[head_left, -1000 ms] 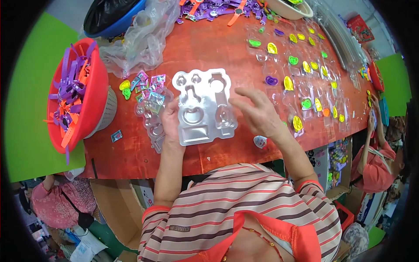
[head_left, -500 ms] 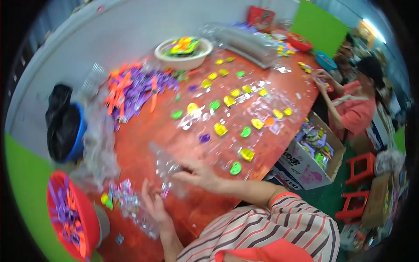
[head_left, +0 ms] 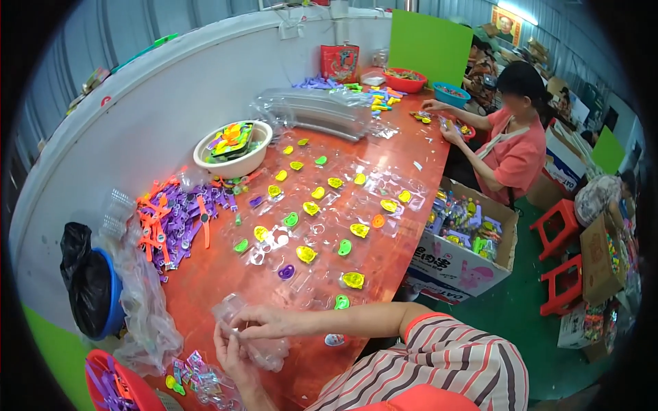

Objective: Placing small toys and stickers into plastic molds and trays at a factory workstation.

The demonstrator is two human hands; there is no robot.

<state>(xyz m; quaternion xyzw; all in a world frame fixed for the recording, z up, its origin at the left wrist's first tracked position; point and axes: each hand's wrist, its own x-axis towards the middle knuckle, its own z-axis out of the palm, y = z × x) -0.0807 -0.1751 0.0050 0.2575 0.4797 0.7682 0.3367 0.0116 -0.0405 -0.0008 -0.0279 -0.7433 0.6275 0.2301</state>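
Note:
Near the front of the red table (head_left: 199, 274), both hands meet on a transparent moulded plastic blister tray (head_left: 269, 354). My right hand (head_left: 264, 320) pinches its upper part between thumb and fingers. My left hand (head_left: 232, 353) grips it from the near left side, fingers curled at its edge. Whether it is one tray or a thin stack I cannot tell. Beside my left wrist lie shiny printed wrappers (head_left: 199, 373) and small yellow and green pieces (head_left: 175, 385). Beyond my right forearm, transparent trays hold yellow pieces (head_left: 306, 255), green pieces (head_left: 344, 247) and a purple one (head_left: 286, 272).
Purple and orange strips (head_left: 181, 219) are heaped at left, near a cream basin (head_left: 236, 164). A red tub (head_left: 123, 383) and a black-bagged blue bucket (head_left: 92, 288) stand leftward. At right, a co-worker (head_left: 514, 147) sits beyond a filled carton (head_left: 473, 253).
My view has shifted, and the table appears lower and farther left. My left hand, apart with fingers spread before, now grips the tray together with my right hand.

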